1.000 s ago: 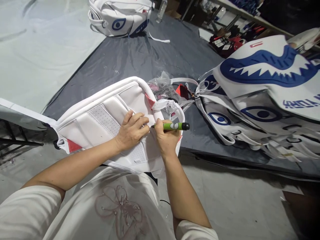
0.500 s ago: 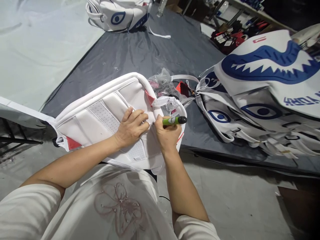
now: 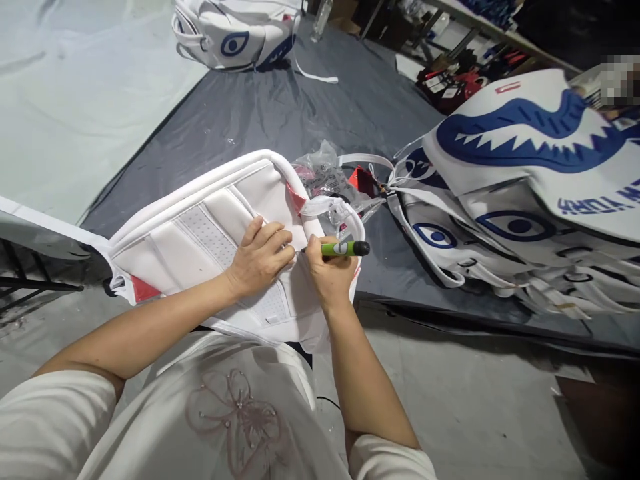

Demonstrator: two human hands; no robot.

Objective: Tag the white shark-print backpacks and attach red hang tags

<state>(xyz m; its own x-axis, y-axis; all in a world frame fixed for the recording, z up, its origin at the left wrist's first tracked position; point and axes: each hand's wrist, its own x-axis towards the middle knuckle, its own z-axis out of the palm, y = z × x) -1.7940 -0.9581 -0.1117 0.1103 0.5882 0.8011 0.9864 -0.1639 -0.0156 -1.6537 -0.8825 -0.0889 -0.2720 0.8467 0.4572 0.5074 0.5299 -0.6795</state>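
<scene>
A white backpack [image 3: 160, 250] with red corner patches lies back panel up in front of me, at the table's near edge. My left hand [image 3: 263, 257] is closed on its back panel, fingers curled into the white fabric. Close beside those fingertips, my right hand [image 3: 330, 270] grips a green pen-like tool [image 3: 345, 249] with a black end. The tool's thin tip points left toward the left fingertips. What exactly lies between the left fingers is hidden.
Several white backpacks with blue eyes and teeth [image 3: 520, 227] are piled at right. Another backpack [image 3: 240, 37] stands at the back. Clear plastic wrapping [image 3: 325, 173] and a red tag [image 3: 363, 180] lie on the dark-covered table [image 3: 210, 120]. A shelf [image 3: 480, 27] holds goods behind.
The view has shifted slightly. My right hand, with the green tool, has moved a little left, nearer to the left fingertips. My left hand keeps its hold on the backpack.
</scene>
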